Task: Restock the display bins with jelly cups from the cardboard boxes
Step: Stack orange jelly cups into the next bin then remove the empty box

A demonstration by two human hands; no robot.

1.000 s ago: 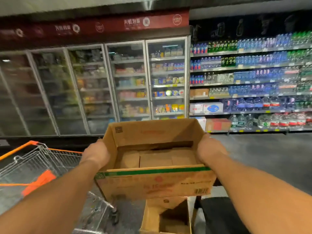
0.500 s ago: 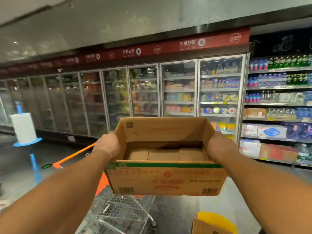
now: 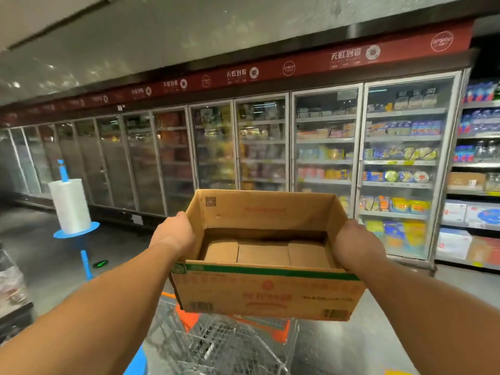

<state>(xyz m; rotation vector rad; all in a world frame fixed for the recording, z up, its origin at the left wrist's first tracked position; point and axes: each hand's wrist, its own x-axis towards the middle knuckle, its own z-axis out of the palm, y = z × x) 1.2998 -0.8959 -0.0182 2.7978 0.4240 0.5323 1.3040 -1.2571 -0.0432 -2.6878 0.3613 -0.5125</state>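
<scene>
Cardboard box [image 3: 266,290] held level between both hands, long axis crosswise, directly above the cart [image 3: 224,345]. Left hand [image 3: 173,234] and right hand [image 3: 354,247] clasp its short ends.

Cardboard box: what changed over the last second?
The person turned left, carrying the cardboard box over the shopping cart; a plastic roll stand came into view. Left hand and right hand grip its sides as before; no jelly cups visible inside.

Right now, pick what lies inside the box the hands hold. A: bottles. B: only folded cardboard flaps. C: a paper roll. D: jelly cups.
B: the box, gripped at its sides by the left hand and right hand, shows only bare bottom flaps.
</scene>
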